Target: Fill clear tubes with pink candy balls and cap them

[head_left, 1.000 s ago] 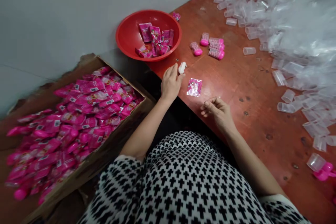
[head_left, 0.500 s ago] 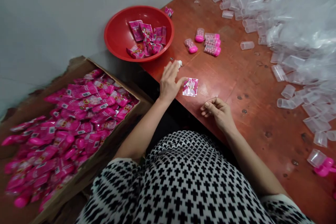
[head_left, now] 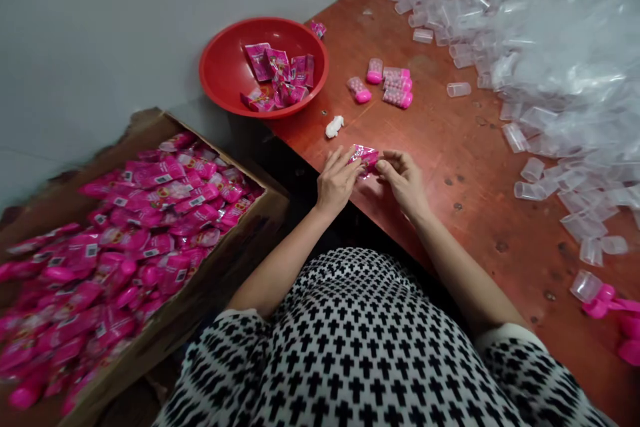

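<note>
Both my hands meet at the near edge of the reddish-brown table (head_left: 450,140) over a small pink foil packet (head_left: 364,155). My left hand (head_left: 339,180) pinches the packet's left end and my right hand (head_left: 405,180) pinches its right end. The packet is lifted slightly off the tabletop between the fingertips. A small white crumpled lump (head_left: 334,126) lies on the table just beyond my left hand.
A red bowl (head_left: 225,67) with several pink packets sits at the table's far left corner. A cardboard box (head_left: 235,247) full of pink packets stands at my left. Several pink-capped filled tubes (head_left: 385,83) lie mid-table. A heap of clear plastic tubes (head_left: 550,67) covers the right side.
My left hand left the white lump and took the pink packet. My right hand moved left to grip the packet's other end, and the packet came off the table.
</note>
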A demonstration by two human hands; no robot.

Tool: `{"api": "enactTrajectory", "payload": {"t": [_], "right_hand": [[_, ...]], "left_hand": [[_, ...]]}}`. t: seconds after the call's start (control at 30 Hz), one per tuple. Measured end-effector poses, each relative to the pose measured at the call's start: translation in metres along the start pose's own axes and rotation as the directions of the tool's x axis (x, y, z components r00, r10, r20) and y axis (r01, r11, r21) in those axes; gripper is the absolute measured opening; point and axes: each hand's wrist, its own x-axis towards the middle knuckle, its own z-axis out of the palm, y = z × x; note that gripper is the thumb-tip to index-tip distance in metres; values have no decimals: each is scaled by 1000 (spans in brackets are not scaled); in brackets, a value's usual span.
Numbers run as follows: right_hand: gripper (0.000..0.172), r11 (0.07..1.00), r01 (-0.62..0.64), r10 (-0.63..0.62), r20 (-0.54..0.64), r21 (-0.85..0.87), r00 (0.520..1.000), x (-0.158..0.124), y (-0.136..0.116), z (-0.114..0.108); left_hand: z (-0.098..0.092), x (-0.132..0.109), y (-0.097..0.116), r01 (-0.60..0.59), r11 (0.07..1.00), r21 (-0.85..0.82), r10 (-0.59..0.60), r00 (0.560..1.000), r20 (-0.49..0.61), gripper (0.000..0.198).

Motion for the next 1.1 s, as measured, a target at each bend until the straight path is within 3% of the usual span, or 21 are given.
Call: {"api": "enactTrajectory", "payload": {"t": [0.1, 0.17, 0.23, 0.33, 0.43, 0.53, 0.6, 0.7, 0.77, 0.87, 0.97, 1.1], "right_hand": [[42, 999, 4, -5, 20, 52, 1000, 13, -3, 8], [41, 998, 10, -11, 18, 63, 1000, 18, -7, 11], [42, 998, -9, 5, 55, 61, 998, 21, -12, 12], [44, 998, -65, 60, 178, 22, 982, 24, -15, 11], [42, 993, -77, 101, 300, -90, 949, 32, -15, 5], [38, 953, 49, 58, 338, -298, 939, 61, -24, -6], [38, 848, 207, -97, 242, -487, 965, 95, -34, -13], [46, 545, 335, -308, 188, -769, 933, 157, -49, -14], [57, 387, 301, -285, 198, -871, 938, 197, -53, -5], [72, 257, 205, -147, 171, -945, 974, 239, -48, 15], [73, 157, 226, -57, 220, -961, 974, 253, -38, 30], [57, 66, 349, -80, 344, -935, 936, 227, -28, 20]], "left_hand": [[-11, -2, 16, 63, 980, -189, -66, 998, -7, 30], [-19, -1, 25, 235, 890, -391, -243, 970, 31, 41], [-26, 1, 30, 464, 671, -579, -433, 878, 201, 48], [-31, 4, 31, 680, 323, -658, -491, 715, 497, 42], [-32, 7, 31, 731, 187, -656, -517, 641, 567, 34], [-33, 8, 32, 748, 136, -650, -588, 589, 554, 30], [-34, 8, 34, 757, 94, -647, -629, 549, 550, 30], [-36, 8, 37, 758, 18, -652, -661, 498, 561, 30], [-38, 7, 37, 748, -27, -663, -669, 479, 568, 29], [-41, 7, 33, 721, -76, -689, -702, 452, 550, 31], [-48, 9, 28, 679, -75, -731, -743, 451, 495, 31], [-59, 11, 23, 663, -56, -747, -735, 479, 480, 30]]}}
